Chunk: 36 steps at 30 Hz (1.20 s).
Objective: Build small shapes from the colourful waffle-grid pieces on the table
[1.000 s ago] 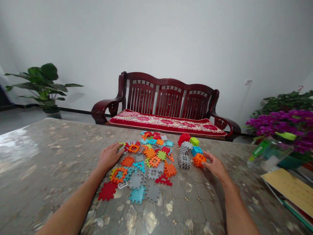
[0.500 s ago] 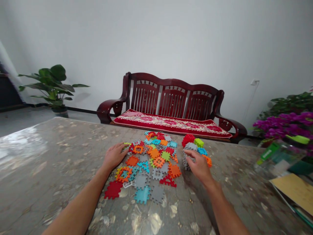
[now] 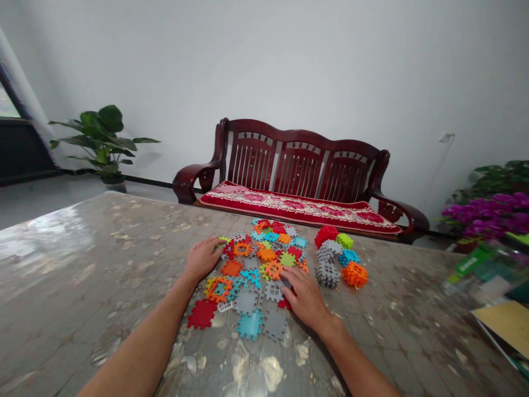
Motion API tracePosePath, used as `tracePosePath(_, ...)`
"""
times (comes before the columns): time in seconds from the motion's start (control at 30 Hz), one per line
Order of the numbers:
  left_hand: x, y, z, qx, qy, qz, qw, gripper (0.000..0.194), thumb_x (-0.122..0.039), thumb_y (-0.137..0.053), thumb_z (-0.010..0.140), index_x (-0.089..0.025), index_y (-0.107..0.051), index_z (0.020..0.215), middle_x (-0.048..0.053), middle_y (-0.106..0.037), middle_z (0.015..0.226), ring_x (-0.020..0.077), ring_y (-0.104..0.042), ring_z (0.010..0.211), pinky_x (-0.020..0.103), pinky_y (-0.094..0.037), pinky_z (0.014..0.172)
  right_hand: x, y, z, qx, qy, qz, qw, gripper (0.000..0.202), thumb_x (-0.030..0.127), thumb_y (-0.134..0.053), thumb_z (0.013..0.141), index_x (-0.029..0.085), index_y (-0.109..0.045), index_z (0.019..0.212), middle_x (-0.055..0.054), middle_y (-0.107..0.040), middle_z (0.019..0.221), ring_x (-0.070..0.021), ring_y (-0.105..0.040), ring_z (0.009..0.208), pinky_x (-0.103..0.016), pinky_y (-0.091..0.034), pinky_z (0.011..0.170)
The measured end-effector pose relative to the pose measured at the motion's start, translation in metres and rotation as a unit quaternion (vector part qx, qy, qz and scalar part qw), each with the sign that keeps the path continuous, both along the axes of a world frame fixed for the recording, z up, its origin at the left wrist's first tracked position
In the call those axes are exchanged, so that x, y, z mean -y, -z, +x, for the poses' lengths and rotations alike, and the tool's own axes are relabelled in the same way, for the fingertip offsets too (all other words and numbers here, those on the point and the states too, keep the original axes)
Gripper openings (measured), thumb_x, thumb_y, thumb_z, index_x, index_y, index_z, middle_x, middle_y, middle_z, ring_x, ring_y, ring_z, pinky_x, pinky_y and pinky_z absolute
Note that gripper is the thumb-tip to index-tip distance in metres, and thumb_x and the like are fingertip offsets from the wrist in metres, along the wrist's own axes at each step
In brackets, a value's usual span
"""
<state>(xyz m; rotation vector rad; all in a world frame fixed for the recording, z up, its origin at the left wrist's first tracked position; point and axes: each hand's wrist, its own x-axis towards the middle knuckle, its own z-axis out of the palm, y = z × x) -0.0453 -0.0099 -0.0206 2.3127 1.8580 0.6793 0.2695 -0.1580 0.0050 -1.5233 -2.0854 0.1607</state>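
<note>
Flat toothed plastic building tiles in red, orange, blue, green and grey lie in a loose pile, among them a red tile (image 3: 202,314) and a light blue tile (image 3: 250,325). At the pile's left edge rests my left hand (image 3: 203,257), open, its fingertips against a yellow-green tile. Over the right side is my right hand (image 3: 306,295), fingers stretched out and apart, covering an orange tile and partly hiding a red tile (image 3: 284,304). A grey window tile (image 3: 273,290) lies just left of it. Nothing is held by either hand.
Right of the pile stand stacks of tiles: red (image 3: 326,236), grey (image 3: 328,274), orange (image 3: 355,274), blue (image 3: 349,257) and green (image 3: 344,240). A clear container (image 3: 491,270) and papers (image 3: 504,331) sit at the far right. Behind the table (image 3: 124,264) is a wooden bench (image 3: 297,165).
My right hand has left the grey stack and moved left onto the pile. The grey stack now shows fully. My left hand stays at the pile's edge; the view has shifted slightly.
</note>
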Motion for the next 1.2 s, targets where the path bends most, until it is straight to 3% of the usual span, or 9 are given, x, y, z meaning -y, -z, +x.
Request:
tracePosePath(0.2, 0.000, -0.001, 0.001, 0.013, 0.005, -0.002, 1.000, 0.038, -0.035, -0.044, 0.091, -0.031, -0.071, 0.117, 0.002, -0.064, 0.138, 0.0229, -0.056, 0.130, 0.039, -0.036, 0.113, 0.004, -0.001, -0.007, 0.019, -0.034, -0.001, 0.999, 0.048, 0.028, -0.064, 0.086, 0.026, -0.059, 0.134, -0.009, -0.056, 0.145, -0.0250, -0.048, 0.136, -0.050, -0.033, 0.117)
tracePosePath(0.4, 0.007, -0.013, -0.005, 0.150, 0.046, -0.072, 0.985, 0.055, -0.049, -0.050, 0.087, -0.023, -0.062, 0.133, 0.006, -0.066, 0.134, 0.0249, -0.061, 0.122, 0.038, -0.044, 0.108, 0.021, -0.010, -0.002, 0.057, -0.093, -0.077, 0.991, 0.102, 0.060, -0.083, 0.061, 0.033, -0.041, 0.150, -0.008, -0.032, 0.162, -0.0331, -0.024, 0.150, -0.059, -0.017, 0.121)
tracePosePath(0.53, 0.014, -0.025, -0.015, 0.226, 0.101, -0.130, 0.960, 0.073, -0.053, -0.055, 0.084, -0.023, -0.044, 0.149, 0.007, -0.053, 0.149, 0.0254, -0.054, 0.131, 0.036, -0.043, 0.110, 0.029, -0.008, 0.004, 0.065, -0.146, -0.111, 0.981, 0.118, 0.072, -0.082, 0.052, 0.032, -0.035, 0.153, -0.010, -0.022, 0.165, -0.0364, -0.016, 0.152, -0.060, -0.015, 0.121)
tracePosePath(0.63, 0.021, -0.036, -0.015, 0.181, 0.144, -0.127, 0.965, 0.082, -0.052, -0.065, 0.079, -0.027, -0.038, 0.153, 0.007, -0.044, 0.156, 0.0281, -0.043, 0.141, 0.040, -0.037, 0.115, 0.030, -0.006, 0.001, 0.067, -0.149, -0.106, 0.981, 0.109, 0.069, -0.080, 0.059, 0.031, -0.038, 0.152, -0.010, -0.030, 0.162, -0.0349, -0.024, 0.149, -0.058, -0.019, 0.120)
tracePosePath(0.73, 0.035, -0.047, -0.004, 0.074, 0.198, -0.112, 0.971, 0.102, -0.061, -0.076, 0.067, -0.026, -0.037, 0.154, 0.012, -0.033, 0.162, 0.0370, -0.022, 0.150, 0.051, -0.024, 0.120, 0.028, -0.004, -0.005, 0.075, -0.127, -0.082, 0.986, 0.093, 0.065, -0.077, 0.068, 0.026, -0.046, 0.147, -0.013, -0.043, 0.155, -0.0321, -0.036, 0.144, -0.054, -0.027, 0.119)
tracePosePath(0.87, 0.074, -0.054, 0.022, -0.041, 0.306, -0.135, 0.942, 0.116, -0.074, -0.076, 0.057, -0.032, -0.032, 0.155, 0.013, -0.023, 0.165, 0.0426, -0.015, 0.150, 0.060, -0.016, 0.119, 0.027, -0.003, -0.015, 0.089, -0.122, -0.015, 0.988, 0.062, 0.052, -0.069, 0.085, 0.023, -0.055, 0.139, -0.012, -0.056, 0.144, -0.0266, -0.050, 0.134, -0.045, -0.037, 0.113)
tracePosePath(0.97, 0.103, -0.052, 0.039, -0.101, 0.337, -0.157, 0.923, 0.125, -0.074, -0.080, 0.047, -0.031, -0.033, 0.155, 0.015, -0.018, 0.166, 0.0483, -0.013, 0.149, 0.064, -0.016, 0.118, 0.024, -0.001, -0.018, 0.100, -0.115, 0.039, 0.988, 0.041, 0.041, -0.062, 0.093, 0.022, -0.062, 0.129, -0.010, -0.065, 0.134, -0.0247, -0.058, 0.123, -0.042, -0.044, 0.105)
tracePosePath(1.07, 0.117, -0.046, 0.049, -0.131, 0.347, -0.139, 0.918, 0.116, -0.070, -0.079, 0.052, -0.029, -0.037, 0.153, 0.017, -0.028, 0.162, 0.0480, -0.021, 0.147, 0.065, -0.020, 0.116, 0.019, 0.002, -0.019, 0.089, -0.095, 0.087, 0.988, 0.027, 0.031, -0.052, 0.098, 0.020, -0.067, 0.118, -0.009, -0.073, 0.117, -0.0220, -0.067, 0.107, -0.036, -0.050, 0.095)
tracePosePath(1.2, 0.117, -0.044, 0.055, -0.123, 0.374, -0.075, 0.916, 0.089, -0.052, -0.074, 0.070, -0.027, -0.041, 0.149, 0.012, -0.045, 0.153, 0.0376, -0.038, 0.141, 0.056, -0.024, 0.118, 0.012, 0.006, -0.016, 0.035, -0.041, 0.104, 0.993, 0.030, 0.028, -0.043, 0.102, 0.019, -0.070, 0.109, -0.008, -0.077, 0.100, -0.0190, -0.071, 0.089, -0.029, -0.052, 0.083)
